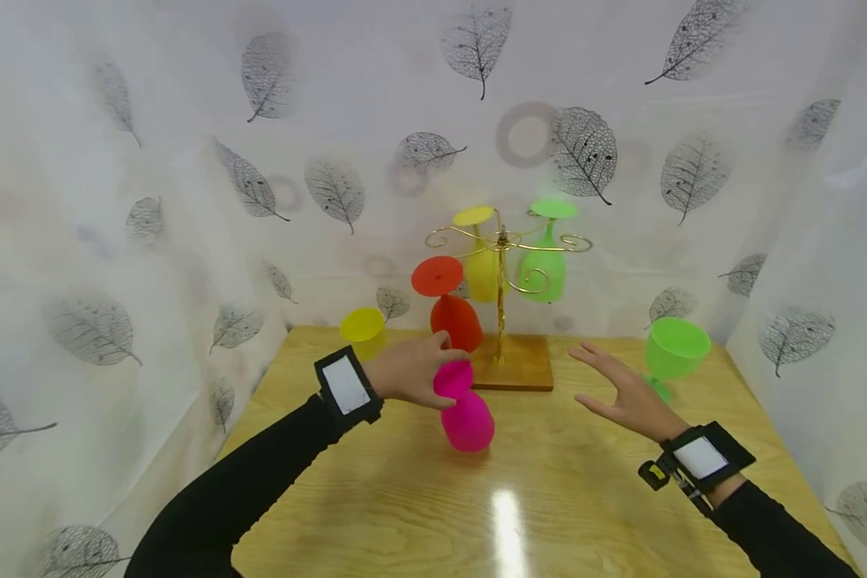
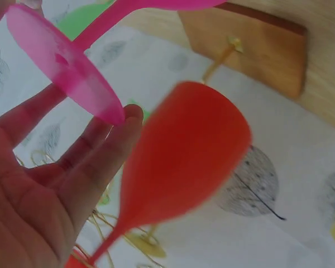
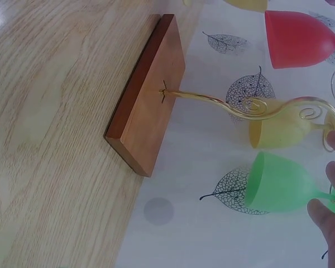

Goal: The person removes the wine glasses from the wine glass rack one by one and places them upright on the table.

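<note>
My left hand (image 1: 408, 371) holds a pink plastic goblet (image 1: 468, 424) by its round foot, bowl downward, in front of a gold rack. The left wrist view shows the pink foot (image 2: 56, 67) between thumb and fingers, close to a red goblet (image 2: 184, 151). That red goblet (image 1: 462, 321) hangs upside down at the rack's left. My right hand (image 1: 624, 397) is raised right of the rack, fingers spread and holding nothing. Curled wire arms top the twisted gold pole (image 1: 501, 313), which stands on a wooden base (image 1: 531, 365).
A yellow goblet (image 1: 481, 273) and a green goblet (image 1: 547, 273) hang inverted at the rack's back. On the wooden table (image 1: 376, 498), another yellow goblet (image 1: 364, 325) stands behind my left wrist. Another green goblet (image 1: 677, 349) is behind my right hand. Leaf-printed curtains (image 1: 376, 72) surround the table.
</note>
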`<state>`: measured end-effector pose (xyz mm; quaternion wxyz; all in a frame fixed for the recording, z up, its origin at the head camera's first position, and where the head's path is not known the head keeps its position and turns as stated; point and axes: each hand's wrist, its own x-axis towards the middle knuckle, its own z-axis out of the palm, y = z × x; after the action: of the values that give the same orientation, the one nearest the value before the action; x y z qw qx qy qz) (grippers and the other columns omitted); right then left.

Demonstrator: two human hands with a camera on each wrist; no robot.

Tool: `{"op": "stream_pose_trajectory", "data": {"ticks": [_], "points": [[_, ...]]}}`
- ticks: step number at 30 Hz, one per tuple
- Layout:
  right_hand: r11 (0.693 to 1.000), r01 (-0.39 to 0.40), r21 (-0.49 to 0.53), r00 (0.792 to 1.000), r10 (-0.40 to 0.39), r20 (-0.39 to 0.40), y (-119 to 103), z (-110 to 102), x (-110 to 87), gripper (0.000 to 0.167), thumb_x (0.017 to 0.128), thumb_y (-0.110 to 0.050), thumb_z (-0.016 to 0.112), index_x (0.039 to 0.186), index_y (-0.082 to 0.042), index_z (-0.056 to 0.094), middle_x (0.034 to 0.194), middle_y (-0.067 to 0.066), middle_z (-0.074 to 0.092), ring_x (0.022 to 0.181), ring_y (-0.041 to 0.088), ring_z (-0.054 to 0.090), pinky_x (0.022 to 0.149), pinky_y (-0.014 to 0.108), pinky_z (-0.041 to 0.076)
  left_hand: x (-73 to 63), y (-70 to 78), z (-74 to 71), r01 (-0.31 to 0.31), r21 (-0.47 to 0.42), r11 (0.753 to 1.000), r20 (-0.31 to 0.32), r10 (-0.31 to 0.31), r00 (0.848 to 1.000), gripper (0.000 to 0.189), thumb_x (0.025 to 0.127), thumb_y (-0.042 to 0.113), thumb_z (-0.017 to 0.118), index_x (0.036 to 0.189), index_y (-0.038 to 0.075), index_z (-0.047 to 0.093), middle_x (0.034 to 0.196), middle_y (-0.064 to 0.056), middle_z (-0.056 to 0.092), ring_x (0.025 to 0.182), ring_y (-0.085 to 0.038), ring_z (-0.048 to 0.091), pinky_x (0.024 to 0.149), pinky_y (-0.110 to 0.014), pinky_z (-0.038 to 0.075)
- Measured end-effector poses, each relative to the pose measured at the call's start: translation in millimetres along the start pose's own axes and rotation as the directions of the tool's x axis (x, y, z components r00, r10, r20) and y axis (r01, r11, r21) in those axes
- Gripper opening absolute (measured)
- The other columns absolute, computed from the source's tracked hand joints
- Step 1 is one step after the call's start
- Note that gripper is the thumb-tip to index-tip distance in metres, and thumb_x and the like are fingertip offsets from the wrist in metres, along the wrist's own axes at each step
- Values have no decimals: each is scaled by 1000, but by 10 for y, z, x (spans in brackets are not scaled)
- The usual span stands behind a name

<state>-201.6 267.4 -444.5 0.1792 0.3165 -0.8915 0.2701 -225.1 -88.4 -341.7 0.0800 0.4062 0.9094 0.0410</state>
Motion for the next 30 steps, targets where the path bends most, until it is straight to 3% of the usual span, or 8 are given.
{"op": "stream_pose_trajectory", "data": {"ticks": [5, 11, 14, 16, 21, 25, 28, 30], "points": [[999, -25, 42, 999, 24, 30, 6, -42, -5, 74, 76, -13, 77, 141, -14, 42, 142, 18, 45, 130, 33, 44, 95, 54, 43, 155, 159, 43, -99, -19, 995, 10, 99, 995, 63, 73, 41, 74, 128, 21, 51, 108, -3, 50, 85, -11, 54, 68, -17, 50], [967, -86, 240, 988, 51, 146, -51, -106, -26, 83, 73, -16, 78, 145, -17, 36, 142, 6, 49, 131, -5, 37, 103, 40, 43, 223, 214, 155, -197, -101, 975, -124, 184, 975, 67, 72, 38, 76, 127, 15, 46, 116, -3, 49, 98, -11, 55, 76, -16, 52], [944, -109, 310, 980, 50, 192, -83, -113, 2, 96, 66, -19, 83, 147, -18, 31, 144, 6, 46, 131, -2, 37, 104, 40, 43, 255, 220, 239, -234, -148, 961, -205, 202, 958, 67, 72, 35, 77, 127, 13, 44, 119, -4, 47, 101, -11, 54, 77, -16, 53], [933, -109, 343, 978, 39, 205, -105, -100, 34, 101, 63, -22, 86, 147, -18, 30, 144, 9, 45, 129, 4, 42, 98, 40, 48, 262, 209, 303, -258, -178, 950, -255, 209, 944, 67, 72, 32, 77, 126, 11, 44, 120, -5, 46, 101, -12, 53, 77, -17, 54], [927, -56, 371, 984, -13, 179, -120, -47, 98, 95, 61, -27, 88, 141, -14, 39, 133, 12, 52, 116, 11, 53, 78, 28, 56, 235, 161, 458, -300, -223, 928, -354, 210, 911, 65, 72, 28, 77, 123, 8, 42, 119, -6, 45, 99, -11, 52, 78, -15, 53], [958, 28, 285, 987, -71, 142, -130, -68, 138, 81, 60, -25, 89, 130, -14, 51, 124, 8, 58, 106, 16, 58, 72, 28, 57, 213, 149, 539, -287, -216, 933, -367, 195, 910, 67, 72, 29, 77, 124, 7, 41, 122, -6, 45, 103, -13, 51, 86, -19, 52], [982, 142, 128, 980, -157, 122, -174, -133, 211, 78, 56, -27, 90, 125, -14, 56, 122, 7, 58, 104, 23, 59, 72, 31, 57, 231, 194, 549, -237, -161, 958, -342, 171, 924, 89, 71, 41, 78, 138, 4, 33, 141, -11, 37, 127, -23, 43, 107, -34, 42], [970, 243, -1, 963, -242, 116, -221, -184, 288, 80, 53, -30, 90, 124, -13, 58, 121, 8, 59, 104, 25, 59, 75, 36, 57, 282, 257, 534, -202, -161, 966, -320, 142, 937, 108, 70, 49, 77, 148, 4, 18, 154, -13, 23, 140, -28, 28, 114, -42, 31]]}}
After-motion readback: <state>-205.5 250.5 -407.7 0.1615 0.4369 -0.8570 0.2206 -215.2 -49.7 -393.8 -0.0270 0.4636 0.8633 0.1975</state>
